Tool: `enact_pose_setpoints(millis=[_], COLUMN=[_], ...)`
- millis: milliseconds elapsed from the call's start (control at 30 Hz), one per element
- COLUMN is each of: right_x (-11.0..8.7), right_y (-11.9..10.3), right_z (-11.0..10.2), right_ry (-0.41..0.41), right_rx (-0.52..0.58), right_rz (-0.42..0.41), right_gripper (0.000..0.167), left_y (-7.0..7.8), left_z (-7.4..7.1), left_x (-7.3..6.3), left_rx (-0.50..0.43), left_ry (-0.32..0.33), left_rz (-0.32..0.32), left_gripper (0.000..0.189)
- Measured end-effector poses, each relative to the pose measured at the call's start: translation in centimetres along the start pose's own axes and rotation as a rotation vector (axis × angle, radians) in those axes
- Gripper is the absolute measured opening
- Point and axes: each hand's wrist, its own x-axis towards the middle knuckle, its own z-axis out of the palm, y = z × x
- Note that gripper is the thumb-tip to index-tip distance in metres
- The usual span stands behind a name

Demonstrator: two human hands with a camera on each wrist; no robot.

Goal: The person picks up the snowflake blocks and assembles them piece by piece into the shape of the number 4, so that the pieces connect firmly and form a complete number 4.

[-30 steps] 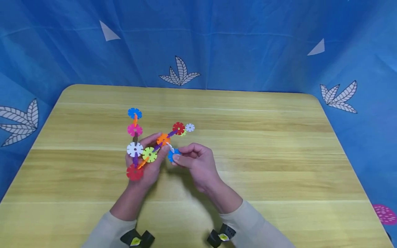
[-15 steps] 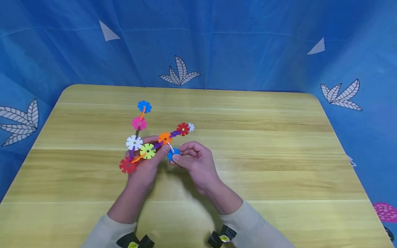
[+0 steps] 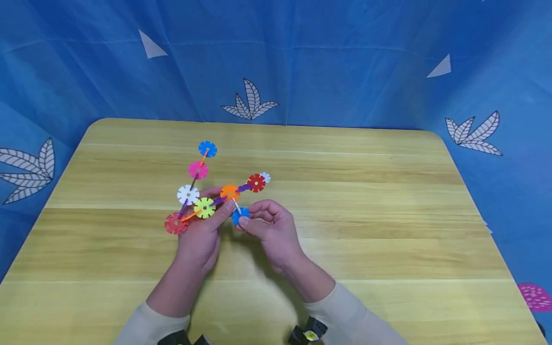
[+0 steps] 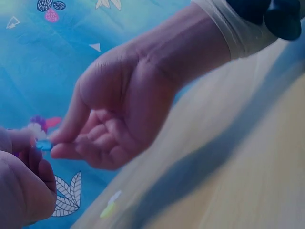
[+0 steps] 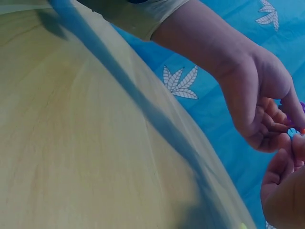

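Observation:
A branching chain of notched snowflake discs is held up over the table between both hands in the head view. My left hand [image 3: 201, 239] grips its middle, the thumb near the orange disc [image 3: 230, 192] and the yellow-green disc [image 3: 204, 208]. One arm of the chain rises through a white disc [image 3: 188, 195] and a pink disc [image 3: 198, 170] to a blue end disc [image 3: 208, 149]; a red disc [image 3: 175, 224] sits at its lower corner. My right hand [image 3: 276, 235] pinches another blue disc [image 3: 240, 215] by thumb and fingers, at the end of an edge-on white disc [image 3: 236, 206].
The wooden table [image 3: 388, 215] spreads around the hands. A blue patterned cloth [image 3: 336, 62] hangs behind it and at both sides. Another branch ends in a red disc [image 3: 256, 183] with a small white disc [image 3: 265, 178] behind. Each wrist wears a black camera.
The chain has turned in my left hand: its blue end disc has swung right and away, while the lower red disc has shifted left and up. My right hand keeps its pinch on the blue disc.

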Motion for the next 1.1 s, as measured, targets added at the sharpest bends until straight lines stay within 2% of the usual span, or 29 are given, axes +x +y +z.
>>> enact_pose_setpoints(millis=[167, 333, 567, 667, 867, 1100], right_x=[-0.1, -0.2, -0.1, 0.0, 1.0, 3.8], right_y=[0.2, 0.5, 0.6, 0.3, -1.0, -2.6], right_z=[0.2, 0.3, 0.2, -0.1, -1.7, -3.8], right_ry=[-0.009, -0.014, -0.032, -0.054, -0.112, -0.051], right_rx=[0.014, 0.028, 0.003, -0.066, -0.304, -0.615], right_rz=[-0.008, 0.002, -0.005, -0.018, -0.075, -0.166], right_gripper=[0.018, 0.020, 0.021, 0.025, 0.028, 0.024], left_y=[0.2, 0.2, 0.4, 0.5, 0.9, 1.2], left_z=[0.1, 0.1, -0.2, -0.3, -0.8, -1.1], left_x=[-0.2, -0.3, -0.2, -0.1, 0.1, 0.0], left_rx=[-0.074, -0.118, -0.122, -0.108, -0.074, -0.075], left_ry=[0.038, 0.030, 0.019, 0.023, 0.021, 0.068], left_rz=[-0.055, -0.049, -0.036, -0.029, -0.022, -0.044], left_gripper=[0.024, 0.022, 0.022, 0.022, 0.022, 0.023])
